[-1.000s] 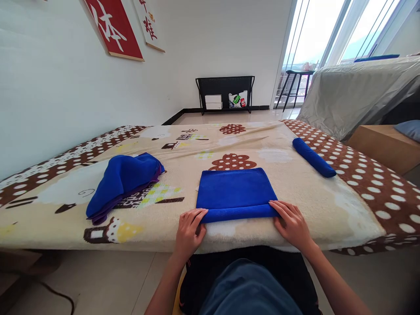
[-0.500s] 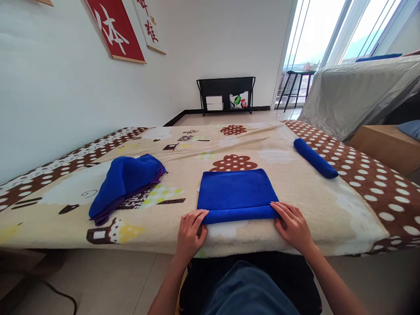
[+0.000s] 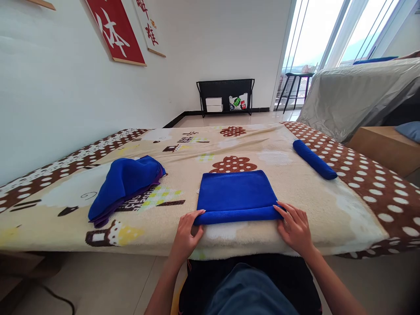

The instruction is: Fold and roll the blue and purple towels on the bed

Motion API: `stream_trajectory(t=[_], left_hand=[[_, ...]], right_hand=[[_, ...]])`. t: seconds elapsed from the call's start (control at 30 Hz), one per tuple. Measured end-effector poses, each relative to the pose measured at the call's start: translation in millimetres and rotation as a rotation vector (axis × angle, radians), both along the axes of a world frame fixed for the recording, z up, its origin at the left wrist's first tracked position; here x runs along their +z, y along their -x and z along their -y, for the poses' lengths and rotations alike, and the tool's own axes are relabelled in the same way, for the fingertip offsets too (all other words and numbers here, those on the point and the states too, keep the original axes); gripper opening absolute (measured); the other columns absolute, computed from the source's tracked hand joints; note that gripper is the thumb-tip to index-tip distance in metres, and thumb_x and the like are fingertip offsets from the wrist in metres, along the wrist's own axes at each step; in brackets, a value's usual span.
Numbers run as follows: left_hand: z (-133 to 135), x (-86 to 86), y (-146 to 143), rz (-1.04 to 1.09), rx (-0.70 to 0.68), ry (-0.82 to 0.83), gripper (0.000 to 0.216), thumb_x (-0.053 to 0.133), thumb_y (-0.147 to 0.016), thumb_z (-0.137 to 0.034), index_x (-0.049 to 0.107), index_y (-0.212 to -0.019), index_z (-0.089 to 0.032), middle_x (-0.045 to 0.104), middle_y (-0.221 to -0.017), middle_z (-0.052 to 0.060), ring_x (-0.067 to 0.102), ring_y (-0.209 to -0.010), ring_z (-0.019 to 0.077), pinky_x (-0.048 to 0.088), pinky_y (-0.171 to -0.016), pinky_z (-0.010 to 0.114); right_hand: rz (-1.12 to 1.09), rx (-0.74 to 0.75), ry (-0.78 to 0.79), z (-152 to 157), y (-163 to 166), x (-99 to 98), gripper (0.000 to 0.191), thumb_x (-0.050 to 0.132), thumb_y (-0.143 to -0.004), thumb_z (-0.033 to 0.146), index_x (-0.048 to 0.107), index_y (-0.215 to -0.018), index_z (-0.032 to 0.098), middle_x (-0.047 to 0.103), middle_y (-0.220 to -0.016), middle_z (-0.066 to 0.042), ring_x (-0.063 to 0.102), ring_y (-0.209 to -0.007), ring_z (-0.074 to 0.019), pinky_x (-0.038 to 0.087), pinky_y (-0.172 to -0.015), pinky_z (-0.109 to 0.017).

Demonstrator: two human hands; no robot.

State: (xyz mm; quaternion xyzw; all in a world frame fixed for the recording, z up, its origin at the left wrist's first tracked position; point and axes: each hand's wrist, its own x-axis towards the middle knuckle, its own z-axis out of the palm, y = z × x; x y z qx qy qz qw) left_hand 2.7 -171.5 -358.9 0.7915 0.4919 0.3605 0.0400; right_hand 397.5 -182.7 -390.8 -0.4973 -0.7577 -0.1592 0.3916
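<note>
A blue towel (image 3: pixel 236 189) lies flat in front of me, its near edge rolled into a thick band. My left hand (image 3: pixel 187 232) pinches the left end of that rolled band between thumb and fingers. At the right end, my right hand (image 3: pixel 294 225) grips the band the same way. To the right rests a blue towel rolled into a tight cylinder (image 3: pixel 314 159). A loose heap of blue and purple towels (image 3: pixel 126 183) sits to the left. All of them lie on a patterned fleece blanket (image 3: pixel 183 175).
Brown polka-dot borders edge the blanket (image 3: pixel 390 192) on both sides. Beyond the bed stands a black rack (image 3: pixel 225 94) by the wall. A stool (image 3: pixel 297 85) is near the window, and a sheet-covered piece of furniture (image 3: pixel 357 87) stands at right beside a cardboard-coloured box (image 3: pixel 377 146).
Both hands have shifted slightly outward along the rolled band, the left one to the left and the right one to the right. The towel is otherwise nearly unchanged.
</note>
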Motion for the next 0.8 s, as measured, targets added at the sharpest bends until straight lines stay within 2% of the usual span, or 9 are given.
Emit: stream_trajectory(t=[0.2, 0.53, 0.8], left_hand=[[-1.5, 9.3, 15.3, -0.015, -0.014, 0.080, 0.034, 0.055, -0.095, -0.029, 0.054, -0.130, -0.031, 0.064, -0.128, 0.002, 0.057, -0.121, 0.0221, 0.042, -0.106, 0.041], [-2.8, 10.1, 13.3, 0.053, -0.028, 0.077, 0.029, 0.055, -0.095, -0.033, 0.059, -0.122, -0.028, 0.067, -0.125, 0.005, 0.058, -0.120, 0.0250, 0.043, -0.105, 0.048], [-2.5, 9.7, 11.5, 0.057, -0.019, 0.084, 0.027, 0.056, -0.095, -0.033, 0.059, -0.122, -0.028, 0.067, -0.125, 0.005, 0.058, -0.120, 0.0243, 0.043, -0.105, 0.048]], right_hand=[[-0.020, -0.003, 0.018, -1.9, -0.5, -0.5, 0.051, 0.053, -0.083, 0.013, 0.055, -0.133, 0.026, 0.065, -0.122, -0.006, 0.060, -0.113, -0.0262, 0.046, -0.093, -0.043], [-0.009, -0.027, 0.004, -1.9, 1.5, -1.9, 0.057, 0.052, -0.084, 0.013, 0.051, -0.139, 0.027, 0.065, -0.123, -0.006, 0.062, -0.106, -0.0256, 0.047, -0.090, -0.042], [-0.004, -0.023, 0.013, -2.2, 0.9, -3.5, 0.055, 0.052, -0.085, 0.013, 0.050, -0.138, 0.026, 0.065, -0.124, -0.007, 0.061, -0.105, -0.0257, 0.046, -0.088, -0.042]])
